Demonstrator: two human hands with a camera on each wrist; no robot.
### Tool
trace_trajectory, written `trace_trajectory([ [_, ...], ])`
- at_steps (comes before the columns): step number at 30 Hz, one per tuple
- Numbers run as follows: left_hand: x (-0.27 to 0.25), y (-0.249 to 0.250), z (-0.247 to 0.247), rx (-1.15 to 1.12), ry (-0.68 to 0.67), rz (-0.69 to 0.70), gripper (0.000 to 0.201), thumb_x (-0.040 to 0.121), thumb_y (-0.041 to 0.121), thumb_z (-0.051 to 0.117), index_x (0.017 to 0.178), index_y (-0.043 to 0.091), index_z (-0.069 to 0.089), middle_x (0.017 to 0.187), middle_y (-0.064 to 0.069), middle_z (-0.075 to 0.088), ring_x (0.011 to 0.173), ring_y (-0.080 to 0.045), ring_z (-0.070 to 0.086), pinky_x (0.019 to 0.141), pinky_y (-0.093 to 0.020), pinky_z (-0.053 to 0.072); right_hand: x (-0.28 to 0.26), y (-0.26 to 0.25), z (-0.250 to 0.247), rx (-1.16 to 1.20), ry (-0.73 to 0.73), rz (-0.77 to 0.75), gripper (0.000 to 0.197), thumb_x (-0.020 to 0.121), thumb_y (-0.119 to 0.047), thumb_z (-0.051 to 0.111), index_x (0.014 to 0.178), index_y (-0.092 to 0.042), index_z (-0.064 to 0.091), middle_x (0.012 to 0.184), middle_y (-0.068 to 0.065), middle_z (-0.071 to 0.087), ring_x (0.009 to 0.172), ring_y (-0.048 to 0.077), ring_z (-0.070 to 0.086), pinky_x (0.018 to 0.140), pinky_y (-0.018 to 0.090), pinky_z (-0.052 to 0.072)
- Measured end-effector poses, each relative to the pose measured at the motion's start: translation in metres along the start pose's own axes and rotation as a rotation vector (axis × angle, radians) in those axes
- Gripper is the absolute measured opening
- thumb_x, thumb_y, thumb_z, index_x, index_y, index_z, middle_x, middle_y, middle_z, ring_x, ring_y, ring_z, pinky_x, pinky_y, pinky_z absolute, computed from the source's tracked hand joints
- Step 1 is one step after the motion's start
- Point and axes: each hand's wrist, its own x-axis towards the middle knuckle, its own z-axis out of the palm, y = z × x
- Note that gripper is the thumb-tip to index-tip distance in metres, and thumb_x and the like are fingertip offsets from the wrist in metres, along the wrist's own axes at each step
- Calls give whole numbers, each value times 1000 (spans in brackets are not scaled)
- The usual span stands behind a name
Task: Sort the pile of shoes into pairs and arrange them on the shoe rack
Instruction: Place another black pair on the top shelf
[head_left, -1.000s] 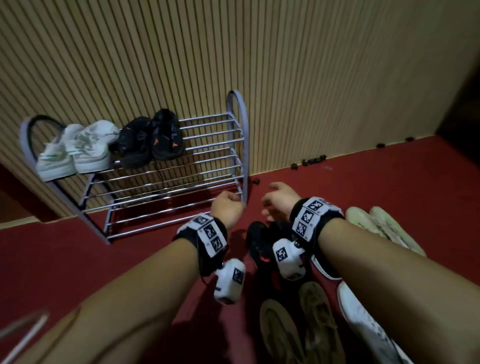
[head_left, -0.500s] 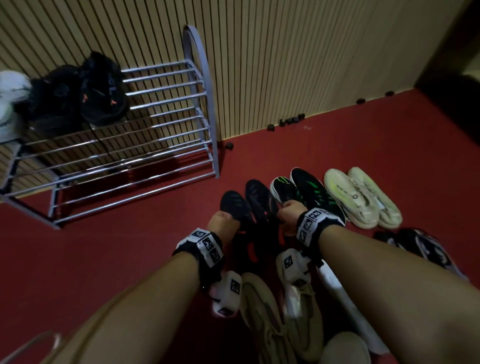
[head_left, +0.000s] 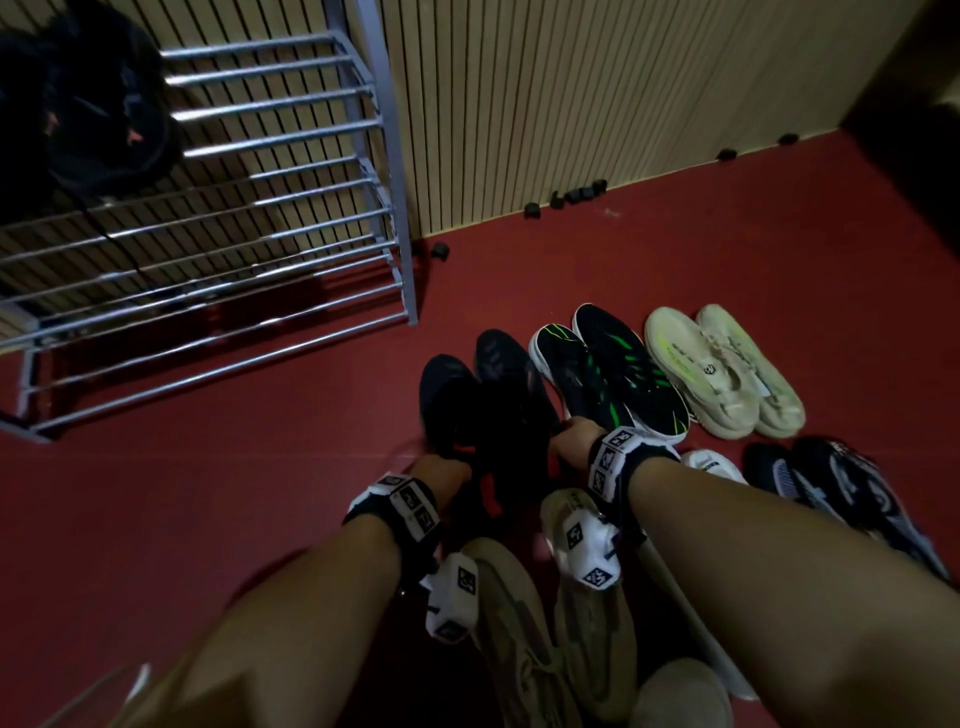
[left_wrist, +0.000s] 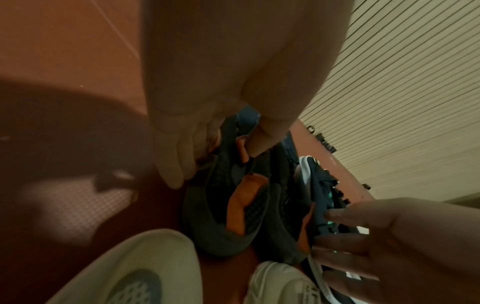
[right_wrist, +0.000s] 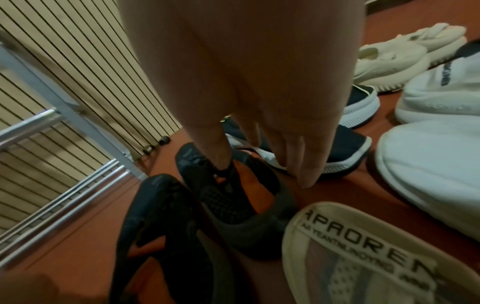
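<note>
Two black shoes with orange lining stand side by side on the red floor. My left hand (head_left: 441, 470) (left_wrist: 215, 168) pinches the left black shoe (head_left: 447, 395) (left_wrist: 207, 226) at its opening, thumb inside and fingers outside. My right hand (head_left: 571, 441) (right_wrist: 262, 174) holds the right black shoe (head_left: 511, 374) (right_wrist: 221, 197), thumb at the tongue and fingers down its outer wall. The metal shoe rack (head_left: 291, 208) (right_wrist: 52, 205) stands to the upper left. A black pair (head_left: 104, 114) sits on its top shelf.
On the floor lie a black-and-green pair (head_left: 608, 374), a cream pair (head_left: 722, 374), tan shoes (head_left: 519, 634), a white shoe (head_left: 711, 462) and dark patterned shoes (head_left: 841, 493). A slatted wall (head_left: 571, 104) has small black pieces (head_left: 576, 195) at its foot.
Both hands have come down from near the rack to the black shoes on the floor and taken hold of them. The head view has swung down and right.
</note>
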Motion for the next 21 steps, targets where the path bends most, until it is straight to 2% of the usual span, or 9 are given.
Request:
trace_trajectory([
  [3, -2, 3, 1, -20, -64, -49, 29, 87, 8, 58, 110, -9, 65, 99, -25, 67, 86, -29, 60, 81, -40, 53, 5, 4, 3, -44, -30, 7, 32, 85, -10, 61, 67, -24, 40, 73, -5, 43, 63, 6, 42, 78, 24, 43],
  [5, 0, 3, 3, -67, -61, -71, 39, 89, 4, 56, 124, -13, 56, 122, -29, 61, 107, -38, 61, 90, -42, 49, 6, 5, 3, -34, -52, 26, 29, 82, -9, 63, 67, -24, 43, 75, -3, 47, 72, 14, 51, 87, 30, 49],
  [7, 1, 3, 5, -108, -70, -88, 37, 89, 4, 57, 123, -10, 57, 124, -28, 60, 117, -40, 58, 97, -41, 47, 10, 8, 3, -13, -60, 34, 29, 71, -11, 72, 70, -25, 47, 84, 1, 55, 88, 21, 55, 95, 35, 52],
  [10, 4, 3, 7, -218, -103, -123, 14, 82, 0, 58, 94, -4, 64, 97, -24, 63, 95, -37, 62, 94, -48, 50, 37, 21, 5, 71, -85, 23, 45, 37, -20, 82, 77, -22, 59, 106, 12, 67, 100, 29, 65, 93, 44, 55],
  [11, 6, 3, 8, -243, -105, -129, 10, 78, 0, 60, 88, -3, 63, 93, -24, 64, 93, -37, 62, 93, -50, 50, 39, 22, 5, 110, -90, 21, 49, 36, -21, 82, 81, -17, 64, 106, 14, 69, 99, 31, 67, 89, 45, 57],
  [14, 7, 1, 5, -293, -112, -114, 34, 65, -1, 67, 98, -9, 66, 100, -29, 67, 97, -42, 66, 90, -57, 53, 17, 9, 4, 231, -88, 44, 52, 45, -12, 86, 93, -2, 69, 85, 16, 74, 82, 33, 72, 78, 48, 60],
  [17, -2, 4, -2, -300, -80, -90, 47, 53, -5, 75, 98, -13, 64, 91, -28, 67, 82, -40, 68, 78, -52, 58, -1, 3, 7, 317, -76, 30, 41, 61, -4, 84, 97, -4, 64, 86, 17, 71, 87, 36, 70, 81, 50, 58],
  [19, -6, 6, -5, -277, -46, -70, 50, 61, -6, 75, 108, -11, 56, 88, -25, 64, 74, -35, 65, 66, -44, 58, 1, 3, 10, 323, -64, 27, 59, 59, -17, 88, 111, -6, 62, 98, 15, 71, 92, 33, 69, 83, 48, 58],
  [21, -8, 7, -8, -287, -21, -46, 66, 61, -5, 76, 120, -8, 46, 98, -26, 61, 79, -38, 65, 62, -47, 59, 21, 10, 15, 299, -62, 7, 92, 41, -34, 90, 124, -11, 58, 108, 13, 69, 96, 32, 68, 85, 47, 57],
])
